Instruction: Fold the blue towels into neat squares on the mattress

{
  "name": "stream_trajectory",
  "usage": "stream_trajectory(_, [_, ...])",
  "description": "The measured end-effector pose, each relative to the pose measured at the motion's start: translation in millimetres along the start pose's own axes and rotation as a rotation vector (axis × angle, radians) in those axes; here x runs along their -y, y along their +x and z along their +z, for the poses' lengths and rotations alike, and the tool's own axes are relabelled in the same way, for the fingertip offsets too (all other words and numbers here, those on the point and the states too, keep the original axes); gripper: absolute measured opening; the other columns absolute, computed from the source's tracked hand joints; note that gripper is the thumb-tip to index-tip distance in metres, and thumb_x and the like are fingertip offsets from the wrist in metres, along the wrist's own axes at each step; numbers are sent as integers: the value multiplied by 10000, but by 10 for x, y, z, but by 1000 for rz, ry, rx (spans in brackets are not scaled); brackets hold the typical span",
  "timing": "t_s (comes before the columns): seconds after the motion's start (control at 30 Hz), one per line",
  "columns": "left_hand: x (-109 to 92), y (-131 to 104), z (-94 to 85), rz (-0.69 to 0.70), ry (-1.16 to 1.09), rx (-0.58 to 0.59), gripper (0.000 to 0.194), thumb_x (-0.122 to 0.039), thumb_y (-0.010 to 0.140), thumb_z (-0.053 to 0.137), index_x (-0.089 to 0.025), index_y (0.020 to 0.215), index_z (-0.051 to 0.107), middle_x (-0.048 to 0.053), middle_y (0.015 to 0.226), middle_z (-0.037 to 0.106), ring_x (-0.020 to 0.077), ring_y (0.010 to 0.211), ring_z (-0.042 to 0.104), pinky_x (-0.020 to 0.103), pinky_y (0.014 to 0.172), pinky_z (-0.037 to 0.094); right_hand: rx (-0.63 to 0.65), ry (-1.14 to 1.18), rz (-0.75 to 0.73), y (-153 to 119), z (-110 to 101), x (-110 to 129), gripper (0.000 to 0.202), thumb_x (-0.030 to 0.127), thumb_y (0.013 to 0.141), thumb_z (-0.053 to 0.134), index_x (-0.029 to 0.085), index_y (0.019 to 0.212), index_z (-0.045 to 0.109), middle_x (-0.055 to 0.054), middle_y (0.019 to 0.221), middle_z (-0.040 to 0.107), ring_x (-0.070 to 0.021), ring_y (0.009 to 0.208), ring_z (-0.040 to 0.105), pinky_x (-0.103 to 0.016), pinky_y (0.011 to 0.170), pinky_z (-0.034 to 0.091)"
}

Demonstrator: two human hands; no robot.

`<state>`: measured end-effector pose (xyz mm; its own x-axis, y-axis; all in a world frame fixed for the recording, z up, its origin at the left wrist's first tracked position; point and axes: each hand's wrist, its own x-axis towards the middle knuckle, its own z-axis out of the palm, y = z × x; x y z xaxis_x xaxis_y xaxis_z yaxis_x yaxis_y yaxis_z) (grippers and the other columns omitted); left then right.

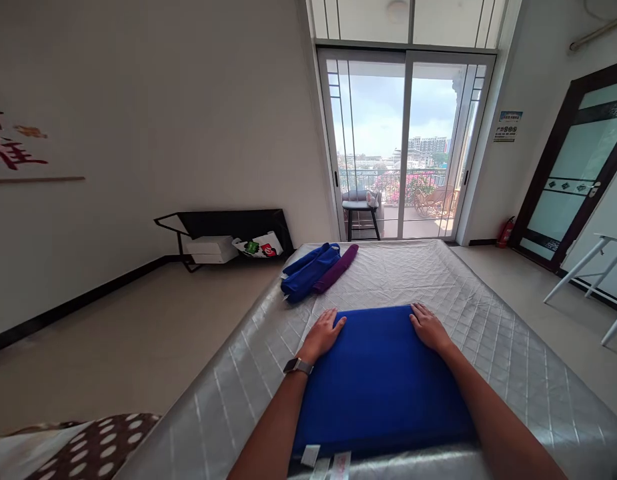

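A flat blue cushion-like pad (pixel 381 380) lies on the silver quilted mattress (pixel 508 360), with white tags at its near edge. My left hand (pixel 322 333) rests at the pad's far left corner, fingers open and thumb over the edge. At the far right corner, my right hand (pixel 428 325) lies open against the pad, its fingers pointing away from me. Beyond them, rolled blue fabric (pixel 308 272) sits beside a purple roll (pixel 338 270) on the mattress.
A brown polka-dot cloth (pixel 101 443) is at the lower left. Against the wall stands a black metal frame (pixel 228 223) with a white box (pixel 211 249) and a printed bag (pixel 261 245). White table legs (pixel 578 270) are at the right.
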<state>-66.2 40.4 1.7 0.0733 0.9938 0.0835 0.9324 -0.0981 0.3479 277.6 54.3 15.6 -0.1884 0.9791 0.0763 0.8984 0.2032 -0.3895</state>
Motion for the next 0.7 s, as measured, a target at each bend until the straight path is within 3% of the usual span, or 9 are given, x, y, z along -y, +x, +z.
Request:
stream_trajectory(0.37, [-113,-6,-43,4,-27,-38,655,-528,1010,272,-114,1475,476,136,1586,449,242,1508,340,370,1231,251,9,-33,-24,-46,-92,-20,602,366,1050,260,75,1567,362,-121,1648,322,-217,1540,236,-387,1258,186])
stream_trajectory(0.57, [-112,-3,-37,10,-27,-38,662,-523,1007,266,-110,1488,460,134,1587,446,241,1517,322,382,1236,244,-16,-11,-54,-28,-39,-80,587,389,1048,279,133,1566,386,-101,1639,352,-208,1535,252,-400,1256,201])
stream_trajectory(0.7, [-106,-10,-64,9,-23,-22,672,-525,1008,257,-106,1494,454,128,1586,447,240,1517,321,377,1242,238,-10,-17,-36,-43,-45,-40,594,374,1051,279,80,1554,393,-119,1636,355,-199,1539,240,-350,1259,178])
